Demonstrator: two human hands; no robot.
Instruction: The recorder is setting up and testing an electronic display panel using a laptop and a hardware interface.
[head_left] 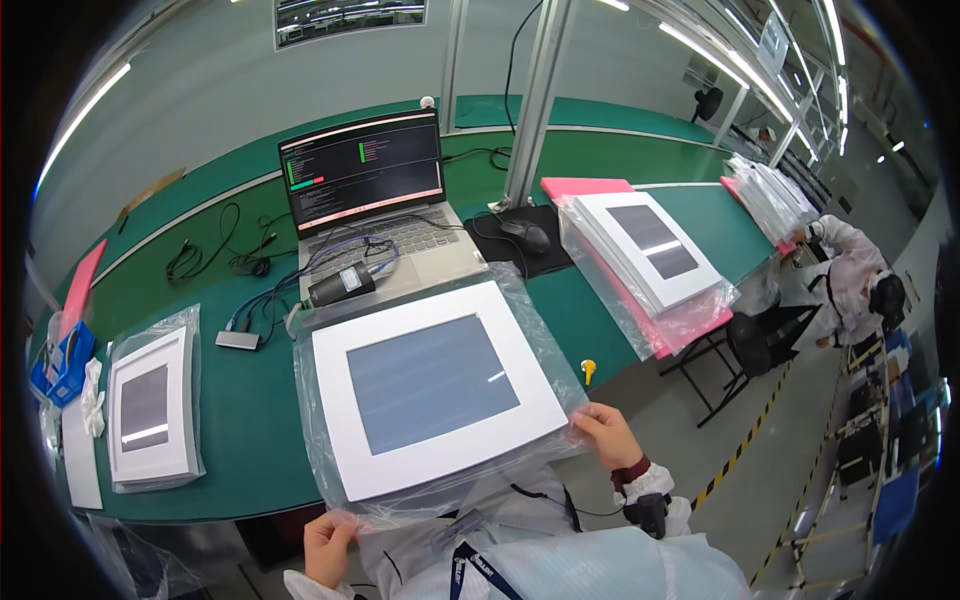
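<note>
Panel (440,390) is lying face up just in front of the laptop (375,165), its near edge reaching the table's (250,430) front. Its broad frame (346,415) is showing plain, smooth white with crisp, square corners, and it is enclosing a rectangular screen (420,375) of dull blue-grey. A short, bright streak of light is glinting toward the screen's right side. A clear, wrinkled bag (480,478) is spreading out past the frame, crumpling most on the side facing the laptop; whether film is also covering the panel's face, I cannot tell.

The left hand (328,548) is pinching the bag's near left edge, thumb and fingers closing on the plastic. The right hand (607,437) is gripping the bag near the panel's right corner.

A black cylinder (342,285) is resting at the laptop's front left. Another white panel (180,400) is lying nearer and left of the laptop, while a stack (650,250) of similar ones is sitting to the laptop's right, beyond the mouse (524,236).
</note>
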